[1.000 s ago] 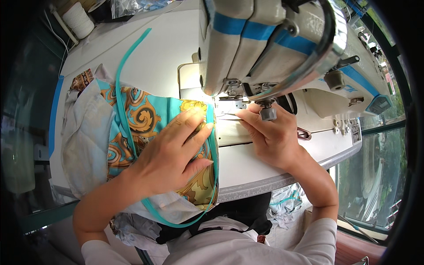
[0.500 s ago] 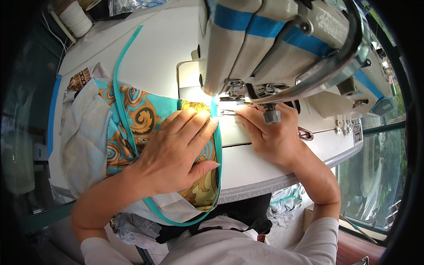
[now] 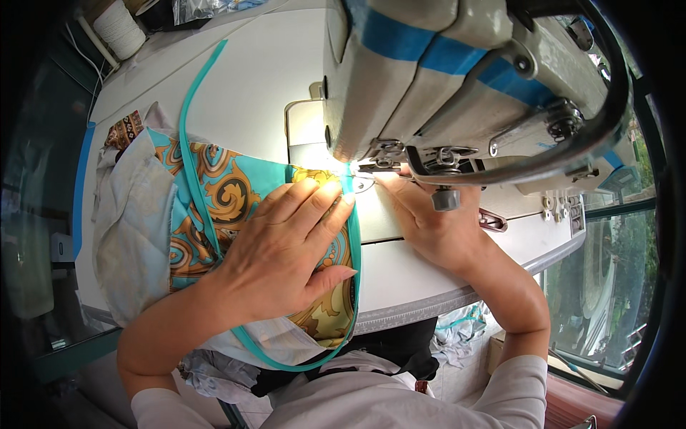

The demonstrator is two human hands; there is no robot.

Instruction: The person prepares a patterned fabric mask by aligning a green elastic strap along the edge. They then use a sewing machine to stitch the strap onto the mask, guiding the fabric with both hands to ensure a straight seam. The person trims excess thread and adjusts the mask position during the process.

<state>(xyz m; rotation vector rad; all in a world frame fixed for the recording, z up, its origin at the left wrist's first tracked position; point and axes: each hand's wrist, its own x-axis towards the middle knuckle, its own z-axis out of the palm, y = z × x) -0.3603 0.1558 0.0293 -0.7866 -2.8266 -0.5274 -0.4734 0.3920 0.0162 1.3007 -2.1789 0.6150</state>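
A patterned cloth in turquoise, orange and gold lies on the sewing machine's white table. My left hand rests flat on it, fingers stretched toward the needle area and thumb apart. Along the cloth's right edge runs a narrow turquoise binding strip, which loops down over the table's front edge. My right hand is beside the presser foot, partly behind the machine head. Its fingertips are pinched together close to the metal plate, and I cannot make out what is between them.
The machine head with its curved metal bar overhangs the right hand. A ruler strip follows the table's front edge. A white thread cone stands far left. Small bobbins sit at the right, and crumpled cloth lies below the table.
The machine head appears shifted slightly in view. My right fingertips are a little closer to the presser foot. My left hand stays almost in place on the cloth.
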